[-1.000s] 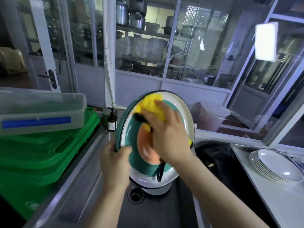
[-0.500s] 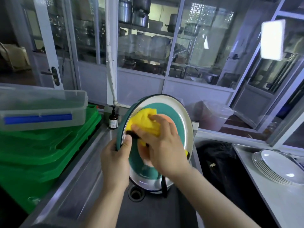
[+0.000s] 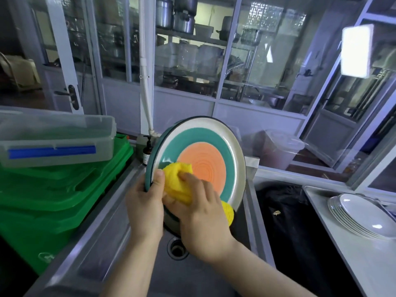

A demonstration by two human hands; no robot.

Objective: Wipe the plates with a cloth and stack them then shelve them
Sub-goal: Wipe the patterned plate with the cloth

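Head view: a plate (image 3: 205, 155) with teal and orange rings is held tilted on edge above the sink (image 3: 132, 249), gripped at its left rim by the left hand (image 3: 145, 202). A yellow cloth (image 3: 179, 181) is clutched by the right hand (image 3: 200, 215) and pressed to the plate's lower left face, just beside the left thumb. White plates (image 3: 362, 215) are stacked on the counter (image 3: 364, 264) to the right. A clear lidded box (image 3: 55, 138) is set on green crates (image 3: 60, 189) at left; its contents cannot be told.
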